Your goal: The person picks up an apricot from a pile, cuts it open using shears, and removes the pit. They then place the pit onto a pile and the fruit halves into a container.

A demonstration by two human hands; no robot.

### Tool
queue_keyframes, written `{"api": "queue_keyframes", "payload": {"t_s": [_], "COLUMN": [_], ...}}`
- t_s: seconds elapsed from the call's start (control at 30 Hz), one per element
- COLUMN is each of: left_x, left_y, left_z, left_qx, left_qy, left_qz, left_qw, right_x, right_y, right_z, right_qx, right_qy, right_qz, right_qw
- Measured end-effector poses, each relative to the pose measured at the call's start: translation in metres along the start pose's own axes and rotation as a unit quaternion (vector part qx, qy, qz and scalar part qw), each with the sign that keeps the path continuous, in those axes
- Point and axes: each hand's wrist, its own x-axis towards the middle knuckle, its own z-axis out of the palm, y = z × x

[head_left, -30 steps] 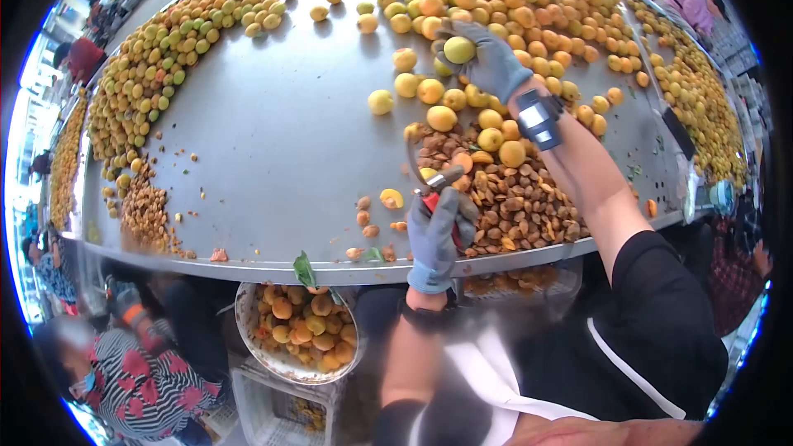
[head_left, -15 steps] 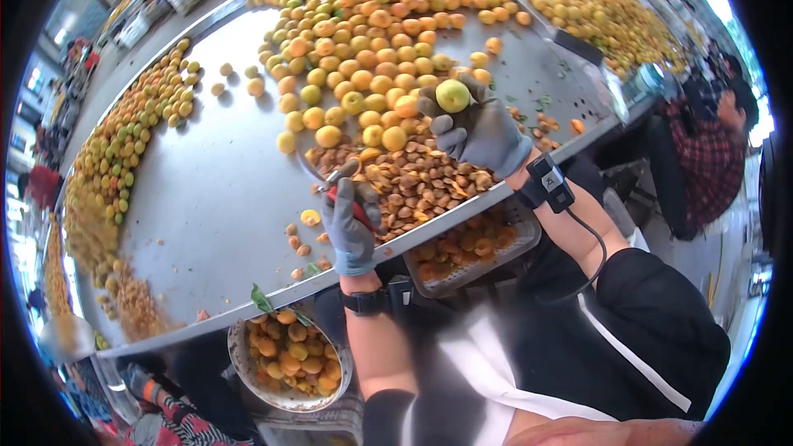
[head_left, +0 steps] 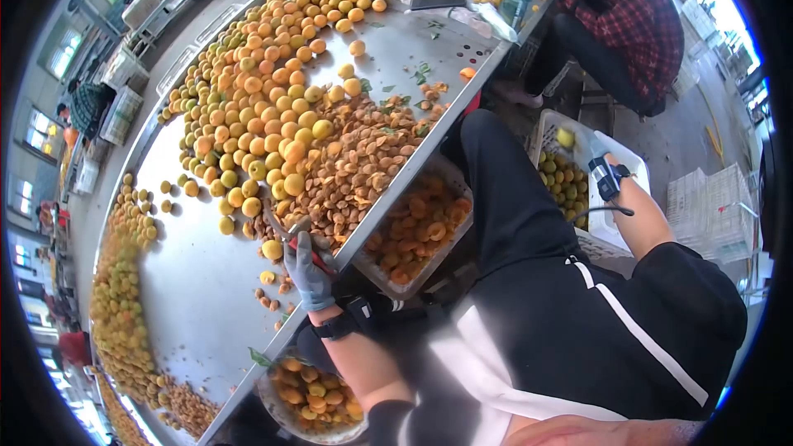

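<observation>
My left hand (head_left: 309, 272) still grips the red-handled pitting tool (head_left: 291, 235) at the near edge of the steel table (head_left: 198, 281), beside the pile of pits (head_left: 355, 167). Half a second ago my right hand (head_left: 588, 149) held a yellow-green apricot (head_left: 565, 137) over that pile; now it has swung far right, off the table, above a white crate (head_left: 578, 173) of fruit, the apricot just beside it. I cannot tell whether those fingers are clenched or loose.
</observation>
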Motion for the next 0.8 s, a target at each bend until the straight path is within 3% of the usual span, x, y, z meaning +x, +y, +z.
{"api": "queue_keyframes", "payload": {"t_s": [0.03, 0.07, 0.1, 0.23, 0.3, 0.37, 0.43, 0.5, 0.57, 0.67, 0.77, 0.8], "left_x": [-0.001, 0.000, 0.000, 0.000, -0.004, -0.004, 0.000, -0.003, -0.003, 0.000, 0.001, 0.000], "left_y": [-0.004, -0.009, -0.010, -0.022, -0.021, -0.026, -0.036, -0.038, -0.039, -0.042, -0.045, -0.043], "left_z": [0.000, -0.002, 0.000, 0.000, 0.008, 0.010, 0.010, 0.016, 0.017, 0.017, 0.015, 0.018], "left_qx": [0.039, 0.062, 0.070, 0.090, 0.094, 0.102, 0.136, 0.128, 0.187, 0.195, 0.217, 0.204], "left_qy": [0.025, 0.048, 0.048, 0.093, 0.123, 0.150, 0.159, 0.145, 0.171, 0.202, 0.217, 0.211], "left_qz": [-0.004, -0.006, -0.001, 0.051, 0.068, 0.089, 0.116, 0.129, 0.144, 0.156, 0.162, 0.151], "left_qw": [0.999, 0.997, 0.996, 0.990, 0.986, 0.979, 0.971, 0.973, 0.957, 0.947, 0.938, 0.944], "right_x": [0.000, 0.004, 0.005, 0.018, 0.042, 0.065, 0.084, 0.105, 0.115, 0.137, 0.138, 0.131], "right_y": [0.033, 0.087, 0.092, 0.073, 0.027, -0.021, -0.078, -0.110, -0.143, -0.149, -0.124, -0.130], "right_z": [-0.011, -0.029, -0.028, -0.010, 0.017, 0.051, 0.089, 0.129, 0.173, 0.232, 0.274, 0.274], "right_qx": [0.008, -0.132, -0.268, -0.215, -0.156, -0.183, -0.117, -0.154, 0.024, -0.055, -0.087, -0.103], "right_qy": [0.003, 0.045, 0.084, 0.122, 0.160, 0.202, 0.200, 0.168, 0.102, 0.121, 0.176, 0.143], "right_qz": [0.003, 0.076, 0.146, 0.162, 0.040, -0.137, -0.261, -0.280, -0.336, -0.411, -0.354, -0.267], "right_qw": [1.000, 0.987, 0.949, 0.955, 0.974, 0.952, 0.937, 0.933, 0.936, 0.902, 0.914, 0.947]}}
